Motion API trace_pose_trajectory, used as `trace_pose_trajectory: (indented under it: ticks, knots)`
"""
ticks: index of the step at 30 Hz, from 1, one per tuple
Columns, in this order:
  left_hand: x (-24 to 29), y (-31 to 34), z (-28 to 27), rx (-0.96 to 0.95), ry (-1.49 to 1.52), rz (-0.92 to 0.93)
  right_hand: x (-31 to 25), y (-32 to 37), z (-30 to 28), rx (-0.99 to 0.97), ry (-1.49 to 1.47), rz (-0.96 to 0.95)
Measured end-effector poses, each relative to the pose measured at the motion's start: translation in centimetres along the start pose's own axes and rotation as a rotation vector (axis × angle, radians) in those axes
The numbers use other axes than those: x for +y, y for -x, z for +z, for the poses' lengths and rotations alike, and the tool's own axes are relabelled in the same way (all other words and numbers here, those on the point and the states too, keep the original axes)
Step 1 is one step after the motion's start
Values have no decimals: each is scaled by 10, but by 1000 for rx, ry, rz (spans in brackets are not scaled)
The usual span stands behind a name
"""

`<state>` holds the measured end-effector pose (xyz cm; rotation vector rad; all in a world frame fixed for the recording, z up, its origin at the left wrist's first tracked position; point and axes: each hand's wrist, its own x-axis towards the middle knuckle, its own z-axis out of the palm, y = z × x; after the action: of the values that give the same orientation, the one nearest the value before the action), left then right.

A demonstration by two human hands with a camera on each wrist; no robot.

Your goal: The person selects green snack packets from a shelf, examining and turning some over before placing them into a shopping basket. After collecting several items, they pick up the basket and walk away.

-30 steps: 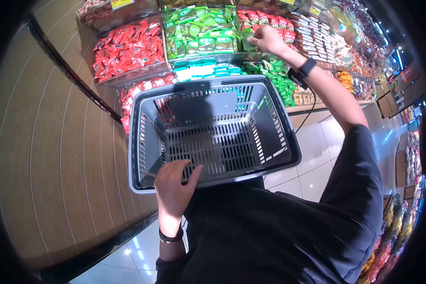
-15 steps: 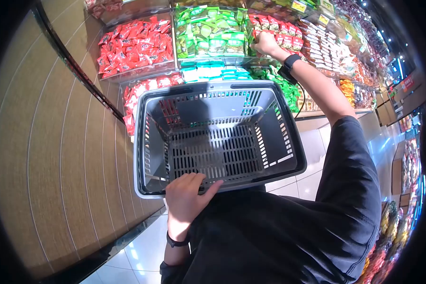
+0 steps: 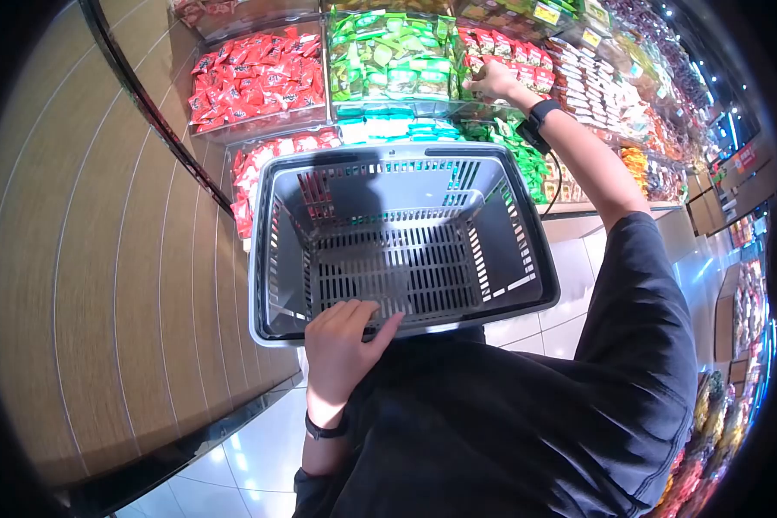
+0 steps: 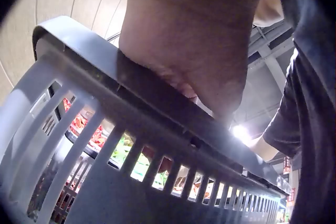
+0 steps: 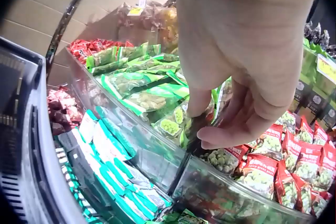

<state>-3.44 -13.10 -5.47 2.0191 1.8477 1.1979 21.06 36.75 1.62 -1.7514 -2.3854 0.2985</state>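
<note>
A grey plastic shopping basket (image 3: 410, 330) with slotted walls and nothing in it stands before me. My left hand (image 3: 341, 350) grips its near rim, fingers over the inside and thumb along the outer edge; the left wrist view shows the palm against the rim (image 4: 152, 90). My right hand (image 3: 495, 79) reaches to the shelf, where green snack packets meet red ones. In the right wrist view, its thumb and index finger pinch at the edge of a green packet (image 5: 170, 124) printed with peas, close over the clear bin divider. The other fingers curl behind.
Red snack packets (image 3: 255, 82) fill a bin at left, and red pea packets (image 5: 260, 174) lie right of the divider. Teal packets (image 3: 401, 128) lie in the lower row behind the basket. A wood-panelled wall (image 3: 121, 285) stands at left, tiled floor (image 3: 570, 268) at right.
My right hand has shifted slightly right from the green packets to the divider by the red ones. My left hand has settled from hovering over the basket onto its near rim.
</note>
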Motion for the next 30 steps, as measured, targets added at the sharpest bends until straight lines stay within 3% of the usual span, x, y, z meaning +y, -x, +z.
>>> trace_pose_trajectory:
  ticks: [3, 6, 11, 14, 16, 17, 20, 25, 27, 28, 29, 30]
  knots:
    - [1, -1, 0, 3, 5, 6, -4, 8, 2, -5, 6, -14]
    - [2, -1, 0, 4, 2, -1, 2, -3, 13, 79, 45, -165]
    - [2, -2, 2, 18, -1, -12, -14, -8, 12, 27, -34, -50]
    - [2, -2, 2, 16, -9, -8, -11, -12, 17, 79, 39, -55]
    - [2, -2, 1, 26, -13, -1, -3, -15, 26, 287, 243, -161]
    - [2, -1, 1, 29, -15, -1, 2, -18, 27, 289, 242, -163]
    - [2, 1, 2, 34, -1, -10, 3, -14, 13, 20, 124, -24]
    - [3, 1, 1, 42, 32, -22, 1, 13, -5, 31, -165, 28]
    - [0, 3, 2, 42, 35, -12, 3, 44, -27, 183, -279, -45]
    - [-2, 5, 1, 45, 40, -5, 8, 61, -43, 76, -276, -105]
    - [-3, 8, -1, 40, 37, -4, 18, 84, -43, 133, -354, -199]
    - [-6, 13, -4, 82, 11, -13, 11, 121, -51, 95, -326, -118]
